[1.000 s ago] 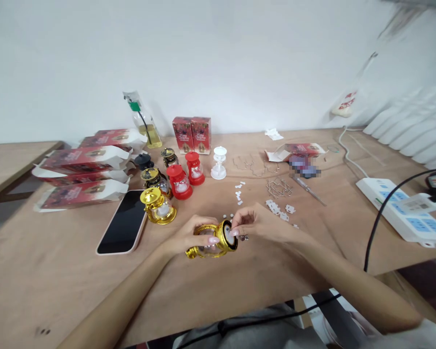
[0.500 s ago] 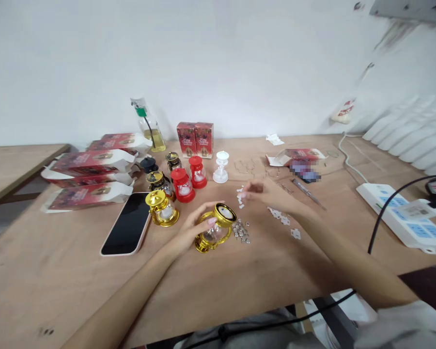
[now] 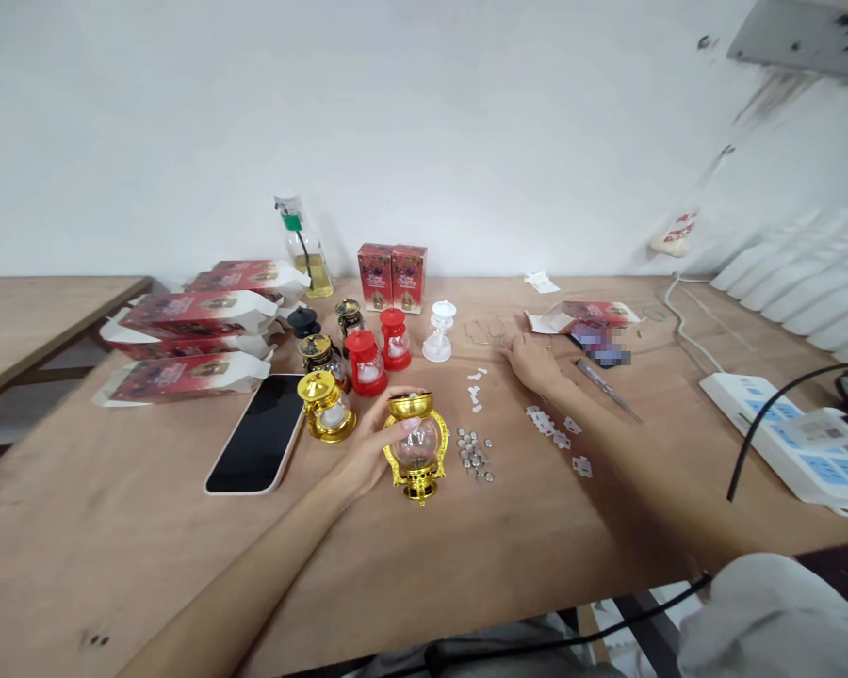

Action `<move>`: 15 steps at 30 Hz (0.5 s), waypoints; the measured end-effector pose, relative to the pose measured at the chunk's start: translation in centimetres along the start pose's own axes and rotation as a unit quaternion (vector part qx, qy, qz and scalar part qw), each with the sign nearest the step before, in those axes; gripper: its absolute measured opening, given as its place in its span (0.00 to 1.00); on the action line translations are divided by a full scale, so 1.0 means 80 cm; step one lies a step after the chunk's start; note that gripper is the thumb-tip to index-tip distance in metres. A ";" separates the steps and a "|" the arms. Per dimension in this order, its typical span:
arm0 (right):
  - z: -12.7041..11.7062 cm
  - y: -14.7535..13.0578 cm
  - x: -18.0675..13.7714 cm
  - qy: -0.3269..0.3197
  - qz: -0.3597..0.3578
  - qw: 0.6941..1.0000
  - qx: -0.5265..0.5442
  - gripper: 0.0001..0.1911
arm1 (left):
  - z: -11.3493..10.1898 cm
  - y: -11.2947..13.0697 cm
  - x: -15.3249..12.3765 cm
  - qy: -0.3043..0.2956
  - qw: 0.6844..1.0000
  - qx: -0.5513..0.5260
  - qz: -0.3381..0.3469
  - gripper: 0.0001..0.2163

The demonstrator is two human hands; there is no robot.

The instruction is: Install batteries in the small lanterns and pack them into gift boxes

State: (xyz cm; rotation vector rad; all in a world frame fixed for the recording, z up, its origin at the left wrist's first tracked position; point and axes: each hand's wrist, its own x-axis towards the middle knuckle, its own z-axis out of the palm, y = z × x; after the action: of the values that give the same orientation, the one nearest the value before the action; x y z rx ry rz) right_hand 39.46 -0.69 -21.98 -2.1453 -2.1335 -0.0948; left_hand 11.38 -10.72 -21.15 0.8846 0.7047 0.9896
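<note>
My left hand (image 3: 374, 452) is wrapped round a gold toy lantern (image 3: 418, 450) with a clear globe, turned upside down so its wide base faces up. Among thin bent wires (image 3: 484, 331) at the back, my right hand (image 3: 530, 363) has its fingers drawn together; what is in them, if anything, cannot be made out. Beside the held lantern lies a pile of small silver button cells (image 3: 473, 454). Small white pieces (image 3: 475, 388) lie in a line behind them. Flat white cut-out pieces (image 3: 551, 428) are scattered below my right wrist.
Several small lanterns, among them a gold one (image 3: 327, 407), a red one (image 3: 366, 363) and a white one (image 3: 439, 331), stand left of centre. A phone (image 3: 258, 433), red boxes (image 3: 190, 377), a bottle (image 3: 315, 268), a screwdriver (image 3: 600, 381) and a power strip (image 3: 784, 433) surround the work area.
My right hand has moved from the small white pieces back and right to the wires. My left hand has tipped the gold lantern so its base points more upward. The view has shifted slightly.
</note>
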 end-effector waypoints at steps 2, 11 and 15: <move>0.001 0.004 -0.001 0.011 -0.011 1.000 -0.007 0.11 | 0.000 -0.001 0.001 0.013 1.000 -0.012 -0.006 0.20; -0.028 0.053 0.008 0.142 0.064 0.982 0.110 0.09 | 0.001 -0.001 0.007 0.076 0.996 -0.037 -0.041 0.22; -0.040 0.075 0.014 0.173 0.091 0.964 0.180 0.07 | 0.000 0.000 0.008 0.091 0.994 -0.047 -0.042 0.23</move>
State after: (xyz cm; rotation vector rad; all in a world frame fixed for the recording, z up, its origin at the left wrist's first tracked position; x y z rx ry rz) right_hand 45.54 -0.04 -18.87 -1.9327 -1.6123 -0.0537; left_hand 11.64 -10.11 -21.19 0.6834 0.8359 1.0270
